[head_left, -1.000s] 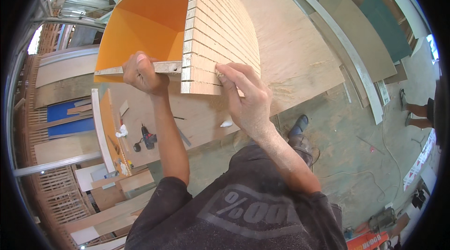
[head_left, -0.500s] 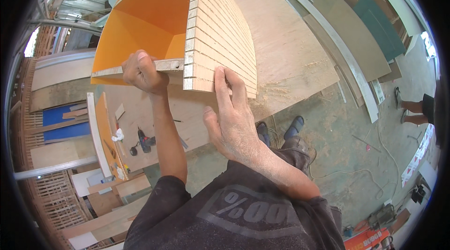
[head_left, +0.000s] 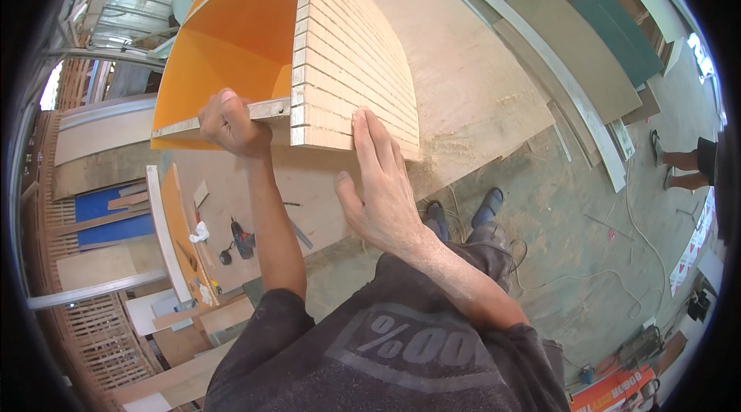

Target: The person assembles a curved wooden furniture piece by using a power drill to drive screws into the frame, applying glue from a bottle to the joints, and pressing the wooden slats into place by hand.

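A wooden cabinet with an orange inside (head_left: pixel 208 68) stands on a plywood work surface before me. Its right side is a curved pale panel (head_left: pixel 351 53) with many parallel grooves. My left hand (head_left: pixel 234 125) is closed round the cabinet's near edge board (head_left: pixel 270 108), thumb up. My right hand (head_left: pixel 382 192), coated in sawdust, lies with its fingertips on the lower near part of the grooved panel. Those fingers are stretched out, the thumb is held apart, and nothing is in the hand.
Sawdust lies on the plywood surface (head_left: pixel 478 88). A cordless drill (head_left: pixel 242 240) rests left of my left forearm. Long boards and sheets (head_left: pixel 571 49) lean at the right. A cable (head_left: pixel 579 282) trails over the floor. Another person's legs (head_left: pixel 683 169) show at the far right.
The view has turned slightly. The cabinet's near corner sits farther left in the picture, and my right fingertips are a little farther from that corner. My left hand keeps its grip.
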`<state>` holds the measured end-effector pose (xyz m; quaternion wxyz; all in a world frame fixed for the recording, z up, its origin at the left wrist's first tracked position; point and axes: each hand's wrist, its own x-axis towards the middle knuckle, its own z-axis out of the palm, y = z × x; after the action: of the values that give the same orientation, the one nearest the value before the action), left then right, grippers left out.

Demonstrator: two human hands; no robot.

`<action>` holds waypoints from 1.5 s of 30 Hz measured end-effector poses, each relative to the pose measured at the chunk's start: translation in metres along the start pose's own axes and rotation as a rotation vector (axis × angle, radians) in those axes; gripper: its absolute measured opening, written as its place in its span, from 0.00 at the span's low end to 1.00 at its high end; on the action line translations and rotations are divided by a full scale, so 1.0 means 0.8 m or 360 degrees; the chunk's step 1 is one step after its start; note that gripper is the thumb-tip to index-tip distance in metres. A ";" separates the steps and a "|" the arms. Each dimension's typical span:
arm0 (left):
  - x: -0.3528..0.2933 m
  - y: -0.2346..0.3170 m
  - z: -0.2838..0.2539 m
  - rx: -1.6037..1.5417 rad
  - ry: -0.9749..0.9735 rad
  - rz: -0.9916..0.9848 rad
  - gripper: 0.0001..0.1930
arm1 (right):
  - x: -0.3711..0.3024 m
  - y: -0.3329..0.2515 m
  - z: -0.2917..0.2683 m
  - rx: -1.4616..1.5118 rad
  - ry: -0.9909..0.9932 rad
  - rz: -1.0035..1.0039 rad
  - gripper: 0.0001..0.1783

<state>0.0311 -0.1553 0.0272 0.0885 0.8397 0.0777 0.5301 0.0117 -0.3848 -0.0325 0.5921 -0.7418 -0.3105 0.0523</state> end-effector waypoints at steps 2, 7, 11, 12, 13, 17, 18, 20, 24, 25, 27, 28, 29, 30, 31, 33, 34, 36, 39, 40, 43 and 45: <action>-0.001 0.005 0.002 -0.0046 0.0018 -0.0035 0.20 | -0.007 0.023 0.011 0.0092 -0.0005 0.0022 0.46; -0.003 0.000 -0.005 0.0045 -0.0004 0.0021 0.20 | -0.018 0.024 0.015 0.0195 -0.0103 0.0067 0.50; 0.000 -0.005 -0.003 0.0081 -0.0074 0.0008 0.20 | -0.014 0.033 0.011 0.0096 -0.0114 0.0077 0.51; -0.002 -0.003 -0.002 0.0045 -0.0038 -0.0008 0.20 | -0.014 0.033 0.011 0.0089 -0.0119 0.0076 0.51; -0.003 0.002 0.000 0.0008 -0.0003 -0.0024 0.20 | -0.018 0.034 0.012 0.0088 -0.0145 0.0107 0.51; -0.004 -0.014 -0.002 0.0139 -0.0009 0.0171 0.20 | -0.013 0.031 0.016 0.0072 -0.0130 0.0181 0.53; -0.005 -0.013 -0.002 0.0091 -0.0016 0.0115 0.20 | -0.011 0.031 0.018 0.0070 -0.0101 0.0195 0.54; -0.003 -0.008 -0.001 0.0001 -0.0024 0.0006 0.19 | -0.017 0.032 0.013 0.0087 -0.0174 0.0227 0.55; -0.004 -0.007 0.000 0.0061 0.0012 0.0069 0.19 | -0.009 0.044 0.016 0.0117 -0.0201 0.0280 0.57; -0.005 -0.006 0.000 0.0047 -0.0010 0.0022 0.19 | -0.014 0.044 0.013 0.0115 -0.0232 0.0289 0.57; -0.004 -0.014 0.000 0.0045 -0.0031 0.0049 0.20 | -0.019 0.045 0.008 0.0113 -0.0288 0.0299 0.59; -0.005 -0.026 -0.001 0.0056 -0.0032 0.0119 0.20 | -0.019 0.048 0.010 0.0088 -0.0263 0.0270 0.59; -0.007 -0.024 -0.001 0.0065 -0.0040 0.0180 0.20 | -0.020 0.053 0.013 0.0060 -0.0242 0.0251 0.59; -0.008 -0.021 0.000 0.0069 -0.0037 0.0146 0.20 | -0.023 0.058 0.016 0.0032 -0.0221 0.0232 0.60; -0.008 -0.016 0.001 0.0072 -0.0035 0.0113 0.20 | -0.025 0.063 0.018 0.0051 -0.0203 0.0233 0.60; -0.004 -0.010 0.001 0.0033 -0.0016 0.0044 0.19 | -0.023 0.068 0.021 0.0097 -0.0161 0.0210 0.60; -0.005 -0.009 0.001 -0.0014 -0.0009 0.0000 0.19 | -0.026 0.069 0.019 0.0068 -0.0211 0.0243 0.60; -0.006 -0.008 0.002 -0.0022 0.0010 0.0008 0.19 | -0.031 0.068 0.012 0.0005 -0.0318 0.0310 0.60; -0.007 -0.010 0.001 0.0093 0.0037 0.0161 0.19 | -0.027 0.078 0.020 -0.0006 -0.0203 0.0231 0.60; -0.009 -0.015 0.002 0.0130 0.0044 0.0198 0.19 | -0.033 0.078 0.020 -0.0013 -0.0251 0.0272 0.59; -0.008 -0.031 -0.004 0.0061 0.0029 0.0175 0.18 | -0.037 0.081 0.011 -0.0082 -0.0418 0.0371 0.58; -0.004 -0.030 -0.002 0.0005 0.0028 0.0163 0.18 | -0.028 0.094 0.009 -0.0184 -0.0521 0.0477 0.57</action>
<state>0.0271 -0.1323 0.0193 0.0594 0.8380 0.0361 0.5412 0.0207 -0.3984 -0.1094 0.4761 -0.7939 -0.2912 0.2414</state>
